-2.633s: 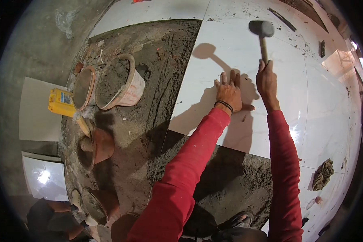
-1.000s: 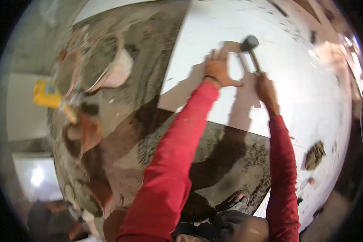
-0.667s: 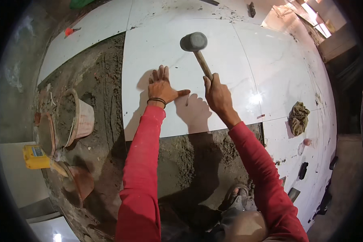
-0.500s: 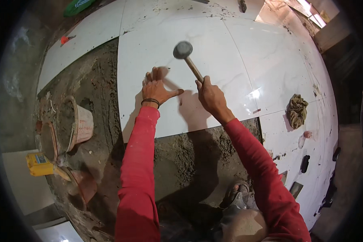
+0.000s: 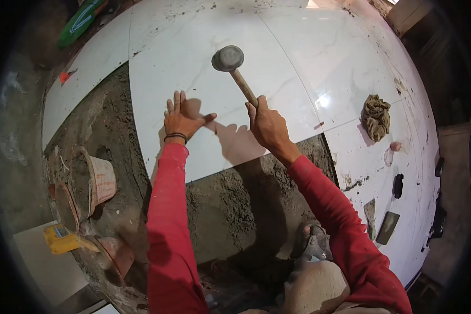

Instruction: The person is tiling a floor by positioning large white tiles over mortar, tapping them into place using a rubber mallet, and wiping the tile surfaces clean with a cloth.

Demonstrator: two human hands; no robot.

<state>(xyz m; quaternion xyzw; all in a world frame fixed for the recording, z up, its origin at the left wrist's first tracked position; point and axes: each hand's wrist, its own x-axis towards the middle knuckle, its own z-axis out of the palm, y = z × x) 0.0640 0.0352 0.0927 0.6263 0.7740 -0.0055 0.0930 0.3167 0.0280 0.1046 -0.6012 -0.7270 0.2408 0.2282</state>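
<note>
My right hand is wrapped round the wooden handle of a rubber mallet. The mallet's dark round head is raised over a large white floor tile. On the same tile my left hand rests with fingers spread and thumb out, a dark band at its wrist. The tile's near edge borders a bed of wet grey mortar. Shadows of my right hand and arm fall across the tile and mortar.
Left, on rough mortar, stand a bucket, a tipped reddish container and a yellow jug. On tiles at right lie a crumpled cloth, a flat rectangular tool and a black object. My foot is near the mortar.
The view has shifted and turned slightly. The mallet head has tilted, showing more of its round face. My left hand stays spread at about the same place on the tile.
</note>
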